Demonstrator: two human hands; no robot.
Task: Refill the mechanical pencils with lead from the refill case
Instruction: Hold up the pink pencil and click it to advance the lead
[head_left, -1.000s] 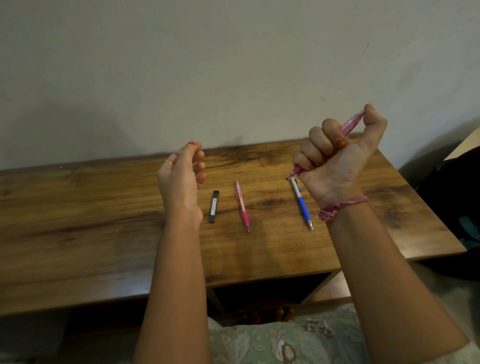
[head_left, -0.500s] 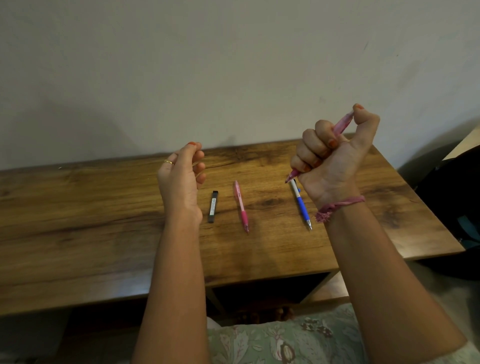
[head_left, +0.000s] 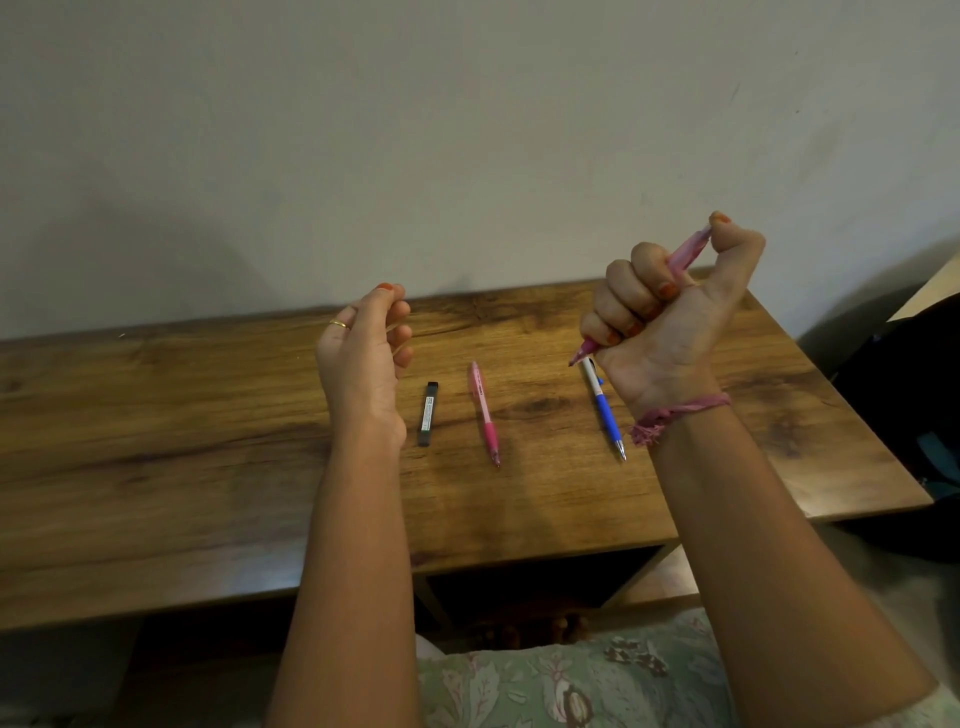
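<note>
Plain pale wall behind, wood-grain desk (head_left: 208, 467) below, patterned fabric at 6 o'clock. On the desk, left to right: black lead refill case (head_left: 428, 413), pink mechanical pencil (head_left: 484, 413), blue-and-white mechanical pencil (head_left: 605, 415), lying near each other but apart, tips pointing to 6 o'clock.

Raised at 2 o'clock: right hand (head_left: 662, 322), wrist tied with a pink thread bracelet (head_left: 675, 413), fingers wrapped in a fist round a third, darker pink mechanical pencil (head_left: 685, 254), tip down, thumb curled over the cap end. Raised at 10 o'clock: left hand (head_left: 363, 353), ringed, fingers loosely curled; whether pinching a lead, cannot tell.

Probably clicking to test or feed the lead. Advice: press the cap straight along the barrel, short clicks, tip kept clear of the desk; watch the tip for lead; keep the free hand ready underneath to catch a slipping lead.
</note>
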